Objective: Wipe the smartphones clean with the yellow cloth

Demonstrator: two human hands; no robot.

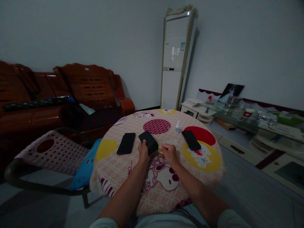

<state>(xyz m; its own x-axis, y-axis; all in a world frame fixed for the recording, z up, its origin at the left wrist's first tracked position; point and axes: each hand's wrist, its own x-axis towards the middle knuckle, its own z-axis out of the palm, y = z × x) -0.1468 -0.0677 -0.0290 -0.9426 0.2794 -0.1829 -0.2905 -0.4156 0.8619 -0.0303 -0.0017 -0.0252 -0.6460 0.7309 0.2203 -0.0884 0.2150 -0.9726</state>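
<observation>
Left hand (pixel 143 151): thumb on the middle phone's (pixel 149 142) face, clamped on it, other fingers mostly hidden; right hand (pixel 168 152): fingertips pinched on a yellowish cloth (pixel 161 148) at that phone's right edge; second phone (pixel 126 143) left of it; small bottle (pixel 177 128), then third phone (pixel 191 140), right; tablecloth (pixel 140 124) between all, rounded edge well beyond.

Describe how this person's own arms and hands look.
The left hand and right hand are ungloved, with no watch or bracelet visible. Both forearms are bare up to pale, bluish-green sleeves. Fine details are too dim to tell.
</observation>
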